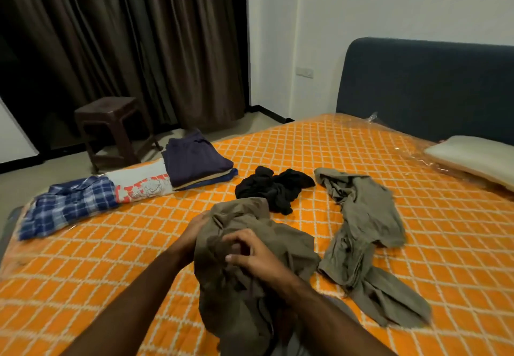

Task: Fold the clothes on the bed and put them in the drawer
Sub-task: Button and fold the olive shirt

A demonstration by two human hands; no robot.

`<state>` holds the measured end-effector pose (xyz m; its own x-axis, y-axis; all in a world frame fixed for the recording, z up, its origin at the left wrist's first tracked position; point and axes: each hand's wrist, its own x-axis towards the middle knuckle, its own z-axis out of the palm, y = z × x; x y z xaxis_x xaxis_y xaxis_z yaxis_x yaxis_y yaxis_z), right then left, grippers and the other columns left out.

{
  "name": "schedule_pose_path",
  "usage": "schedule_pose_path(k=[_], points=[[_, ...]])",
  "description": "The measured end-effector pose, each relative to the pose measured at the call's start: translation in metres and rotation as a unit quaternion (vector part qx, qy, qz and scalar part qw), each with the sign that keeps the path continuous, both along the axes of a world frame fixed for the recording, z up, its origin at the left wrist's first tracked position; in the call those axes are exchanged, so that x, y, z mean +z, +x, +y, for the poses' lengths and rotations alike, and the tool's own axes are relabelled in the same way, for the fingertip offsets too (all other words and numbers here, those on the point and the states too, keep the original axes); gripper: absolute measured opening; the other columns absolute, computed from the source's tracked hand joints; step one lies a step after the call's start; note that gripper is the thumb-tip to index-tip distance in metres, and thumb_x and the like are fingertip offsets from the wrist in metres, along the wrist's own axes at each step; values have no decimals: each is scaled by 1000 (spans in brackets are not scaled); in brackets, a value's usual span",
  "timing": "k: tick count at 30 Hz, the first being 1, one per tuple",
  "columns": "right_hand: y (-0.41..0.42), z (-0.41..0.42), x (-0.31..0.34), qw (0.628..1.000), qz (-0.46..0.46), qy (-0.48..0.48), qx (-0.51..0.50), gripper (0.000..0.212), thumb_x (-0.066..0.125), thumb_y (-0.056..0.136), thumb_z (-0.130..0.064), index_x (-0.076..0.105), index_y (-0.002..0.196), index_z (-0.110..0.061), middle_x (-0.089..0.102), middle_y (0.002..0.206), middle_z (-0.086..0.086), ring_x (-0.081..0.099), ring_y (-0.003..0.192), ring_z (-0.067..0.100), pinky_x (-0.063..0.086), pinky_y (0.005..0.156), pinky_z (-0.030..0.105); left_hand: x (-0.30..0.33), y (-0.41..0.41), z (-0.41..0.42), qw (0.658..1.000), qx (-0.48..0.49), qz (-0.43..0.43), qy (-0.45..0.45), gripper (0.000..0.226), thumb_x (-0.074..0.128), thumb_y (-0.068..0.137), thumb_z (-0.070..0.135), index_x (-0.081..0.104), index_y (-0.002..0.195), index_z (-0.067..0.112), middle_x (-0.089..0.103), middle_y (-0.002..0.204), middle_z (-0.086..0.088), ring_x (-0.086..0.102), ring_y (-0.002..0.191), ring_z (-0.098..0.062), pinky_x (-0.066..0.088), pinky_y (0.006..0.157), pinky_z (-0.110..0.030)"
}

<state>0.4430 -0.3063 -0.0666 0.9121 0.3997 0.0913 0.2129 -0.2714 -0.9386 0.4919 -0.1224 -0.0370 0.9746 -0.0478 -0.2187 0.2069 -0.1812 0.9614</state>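
Both hands hold a crumpled brown garment (pixel 250 266) above the bed (pixel 417 244). The left hand (pixel 199 230) grips its upper left edge, fingers curled into the cloth. The right hand (pixel 247 253) pinches a fold at the middle, fingers bent over the fabric. The garment hangs down between the forearms.

Just beyond the hands lies a black bundle (pixel 274 187). Right of the right hand, an olive garment (pixel 361 230) lies sprawled and unfolded. Far left of the left hand sit a plaid shirt (pixel 66 205), a white tee (pixel 141 184) and a folded navy stack (pixel 199 161).
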Motion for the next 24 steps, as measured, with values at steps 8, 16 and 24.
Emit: schedule_pose_path(k=[8, 16, 24], points=[[3, 22, -32, 983, 99, -150, -36, 101, 75, 57, -82, 58, 131, -15, 71, 117, -5, 66, 110, 15, 53, 98, 43, 31, -8, 70, 985, -91, 56, 136, 18, 49, 100, 5, 66, 100, 9, 64, 88, 0, 61, 86, -16, 51, 76, -15], [49, 11, -30, 982, 68, -175, -2, 27, 58, 90, 2, 71, 113, -2, 65, 85, -6, 58, 75, 6, 45, 70, 20, 15, 17, 95, 908, -147, -79, 385, 16, 59, 99, 28, 68, 105, 15, 66, 110, 1, 60, 104, -17, 47, 89, -30], [120, -35, -40, 886, -71, -441, -124, 59, 60, 88, -13, 46, 142, -30, 31, 149, 8, 29, 135, 36, 35, 107, 50, -103, 27, 31, 743, -318, -8, 589, 102, 69, 77, 60, 14, 157, 31, 22, 160, -14, 32, 143, -38, 36, 111, -58]])
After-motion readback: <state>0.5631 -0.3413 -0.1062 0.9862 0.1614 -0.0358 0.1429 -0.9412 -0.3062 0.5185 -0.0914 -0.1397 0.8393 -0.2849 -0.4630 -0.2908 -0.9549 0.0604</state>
